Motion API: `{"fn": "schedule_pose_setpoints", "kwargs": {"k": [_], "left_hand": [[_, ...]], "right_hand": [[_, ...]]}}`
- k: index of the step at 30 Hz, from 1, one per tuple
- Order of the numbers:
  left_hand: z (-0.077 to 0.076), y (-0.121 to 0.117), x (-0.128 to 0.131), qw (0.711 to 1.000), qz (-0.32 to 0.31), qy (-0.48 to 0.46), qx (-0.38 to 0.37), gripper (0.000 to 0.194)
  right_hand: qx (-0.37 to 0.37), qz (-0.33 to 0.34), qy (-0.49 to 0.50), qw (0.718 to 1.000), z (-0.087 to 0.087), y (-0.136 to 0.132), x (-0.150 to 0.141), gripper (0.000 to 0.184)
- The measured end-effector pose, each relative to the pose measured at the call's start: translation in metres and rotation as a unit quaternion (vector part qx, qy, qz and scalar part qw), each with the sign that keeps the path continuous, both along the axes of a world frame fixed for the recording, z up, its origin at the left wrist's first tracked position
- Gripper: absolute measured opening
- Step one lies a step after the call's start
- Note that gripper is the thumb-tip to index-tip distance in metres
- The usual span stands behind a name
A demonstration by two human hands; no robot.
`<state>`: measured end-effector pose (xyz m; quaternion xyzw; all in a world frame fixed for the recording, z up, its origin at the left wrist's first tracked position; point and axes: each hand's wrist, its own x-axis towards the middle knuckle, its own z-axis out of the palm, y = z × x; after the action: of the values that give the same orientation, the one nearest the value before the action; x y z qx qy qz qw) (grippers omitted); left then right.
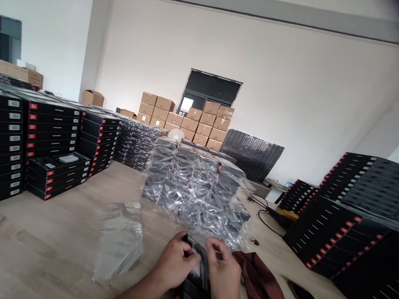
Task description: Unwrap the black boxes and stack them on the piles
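My left hand point(176, 262) and my right hand point(223, 269) meet at the bottom middle, both closed on a flat black box point(194, 290) with a red tag. Clear plastic film covers the box's top end, and my fingers pinch it there. Right behind my hands rises a pile of black boxes wrapped in clear plastic bags point(195, 186). A heap of loose clear bags point(119, 240) lies on the wooden table point(50, 249) to the left of my left hand.
Stacks of black boxes with red and white labels point(50, 140) line the table's left. More such stacks point(355, 221) stand at the right. A dark red cloth point(261, 281) and a phone point(301, 293) lie by my right hand. Cardboard cartons point(187, 118) are piled at the back wall.
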<state>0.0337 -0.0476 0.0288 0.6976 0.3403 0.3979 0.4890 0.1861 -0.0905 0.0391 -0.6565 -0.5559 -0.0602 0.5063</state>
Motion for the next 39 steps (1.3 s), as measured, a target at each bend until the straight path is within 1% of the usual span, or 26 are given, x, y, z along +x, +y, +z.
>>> {"fn": "schedule_pose_setpoints", "kwargs": {"k": [1, 2, 3, 5, 6, 7, 8, 9, 11, 13, 14, 16, 17, 20, 22, 26, 29, 31, 33, 36, 38, 39], "left_hand": [[0.001, 0.001, -0.002, 1.0, -0.009, -0.003, -0.016, 0.013], [0.001, 0.003, -0.004, 0.999, -0.022, -0.012, -0.032, 0.016], [0.001, 0.005, -0.006, 0.997, -0.041, -0.028, -0.052, 0.023], [0.0, 0.013, -0.013, 0.987, -0.082, -0.078, -0.112, 0.054], [-0.001, 0.017, -0.017, 0.978, -0.095, -0.11, -0.151, 0.071], [-0.001, 0.021, -0.022, 0.965, -0.102, -0.139, -0.196, 0.085], [0.0, 0.025, -0.026, 0.95, -0.109, -0.165, -0.24, 0.092], [0.0, 0.028, -0.031, 0.935, -0.12, -0.185, -0.278, 0.092], [0.002, 0.031, -0.04, 0.909, -0.163, -0.198, -0.33, 0.076], [0.002, 0.031, -0.044, 0.896, -0.221, -0.176, -0.343, 0.059], [0.002, 0.029, -0.045, 0.896, -0.24, -0.156, -0.34, 0.055], [0.0, 0.027, -0.043, 0.904, -0.252, -0.106, -0.327, 0.054], [-0.001, 0.027, -0.041, 0.912, -0.245, -0.081, -0.318, 0.055], [-0.005, 0.027, -0.037, 0.942, -0.195, -0.01, -0.274, 0.06], [-0.007, 0.028, -0.035, 0.953, -0.175, 0.012, -0.249, 0.061], [-0.006, 0.028, -0.036, 0.967, -0.149, 0.018, -0.207, 0.061], [-0.006, 0.025, -0.034, 0.983, -0.105, 0.023, -0.148, 0.059], [-0.005, 0.024, -0.032, 0.99, -0.089, 0.011, -0.109, 0.058], [-0.004, 0.022, -0.031, 0.991, -0.101, 0.0, -0.089, 0.053], [-0.004, 0.023, -0.03, 0.989, -0.127, 0.026, -0.073, 0.047], [-0.005, 0.025, -0.03, 0.991, -0.118, 0.048, -0.051, 0.045], [-0.006, 0.026, -0.03, 0.992, -0.109, 0.053, -0.04, 0.043]], "right_hand": [[0.011, -0.034, 0.024, 0.999, 0.003, -0.002, 0.012, 0.041], [0.024, -0.075, 0.046, 0.996, 0.006, -0.004, 0.025, 0.043], [0.04, -0.12, 0.066, 0.99, 0.009, -0.008, 0.037, 0.044], [0.071, -0.195, 0.086, 0.974, 0.011, -0.015, 0.056, 0.047], [0.077, -0.21, 0.085, 0.971, 0.011, -0.017, 0.062, 0.048], [0.075, -0.205, 0.078, 0.973, 0.009, -0.019, 0.065, 0.048], [0.065, -0.185, 0.07, 0.978, 0.006, -0.02, 0.065, 0.047], [0.045, -0.153, 0.063, 0.985, 0.003, -0.019, 0.061, 0.046], [-0.011, -0.062, 0.061, 0.996, -0.005, -0.014, 0.049, 0.043], [-0.062, 0.019, 0.068, 0.996, -0.011, -0.008, 0.034, 0.04], [-0.081, 0.05, 0.071, 0.993, -0.013, -0.006, 0.027, 0.038], [-0.104, 0.091, 0.073, 0.988, -0.014, -0.004, 0.015, 0.036], [-0.112, 0.104, 0.075, 0.985, -0.013, -0.005, 0.01, 0.035], [-0.141, 0.135, 0.082, 0.977, -0.008, -0.01, 0.003, 0.032], [-0.156, 0.146, 0.079, 0.974, -0.006, -0.012, 0.002, 0.031], [-0.152, 0.151, 0.043, 0.976, -0.003, -0.014, 0.002, 0.034], [-0.136, 0.142, 0.011, 0.98, -0.002, -0.014, 0.001, 0.035], [-0.128, 0.143, -0.015, 0.981, -0.001, -0.015, 0.001, 0.034], [-0.116, 0.147, -0.041, 0.982, -0.001, -0.016, 0.0, 0.032], [-0.088, 0.144, -0.065, 0.983, -0.003, -0.015, 0.002, 0.027], [-0.073, 0.127, -0.077, 0.986, -0.005, -0.013, 0.004, 0.026], [-0.069, 0.106, -0.081, 0.989, -0.006, -0.013, 0.005, 0.026]]}}
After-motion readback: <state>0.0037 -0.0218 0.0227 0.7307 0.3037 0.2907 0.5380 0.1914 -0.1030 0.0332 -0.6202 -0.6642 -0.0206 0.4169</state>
